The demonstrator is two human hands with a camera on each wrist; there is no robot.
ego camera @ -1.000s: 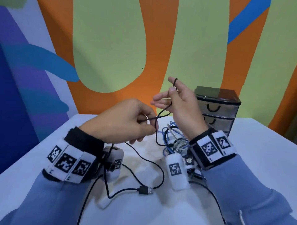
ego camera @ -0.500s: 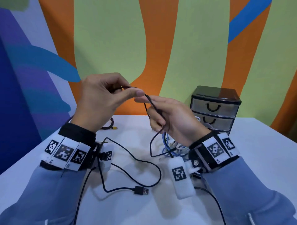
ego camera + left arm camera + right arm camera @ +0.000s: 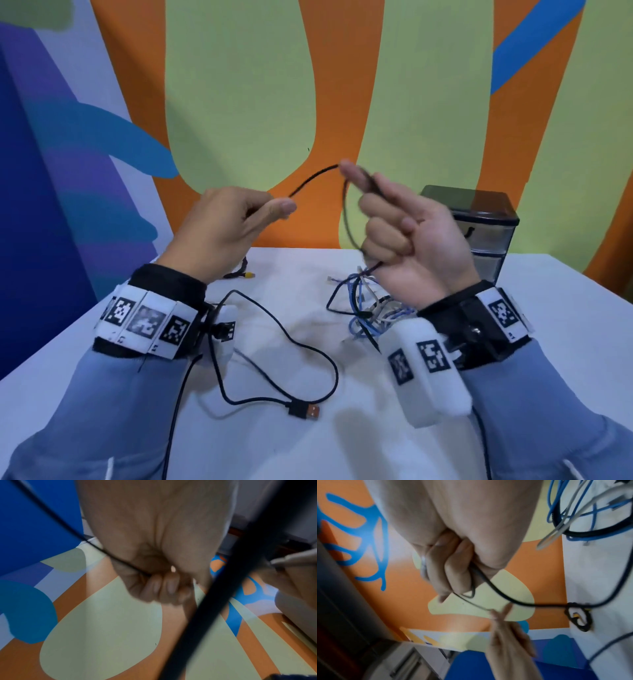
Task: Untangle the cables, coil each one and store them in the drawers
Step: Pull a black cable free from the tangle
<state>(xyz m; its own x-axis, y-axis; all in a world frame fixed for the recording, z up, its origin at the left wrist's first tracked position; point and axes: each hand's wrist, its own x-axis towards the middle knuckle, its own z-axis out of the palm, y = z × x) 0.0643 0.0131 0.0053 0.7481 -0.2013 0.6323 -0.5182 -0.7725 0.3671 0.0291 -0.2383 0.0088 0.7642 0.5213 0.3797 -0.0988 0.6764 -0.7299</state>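
Coiling step: black cable (image 3: 313, 179) pinched in my left hand (image 3: 222, 233), looped in my right hand (image 3: 404, 236)'s curled fingers. Next: another loop, probably.

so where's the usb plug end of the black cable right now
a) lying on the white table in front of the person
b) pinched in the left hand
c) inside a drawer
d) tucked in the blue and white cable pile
a: the usb plug lies flat on the white table between the two forearms, while both hands hold the black cable up in the air.
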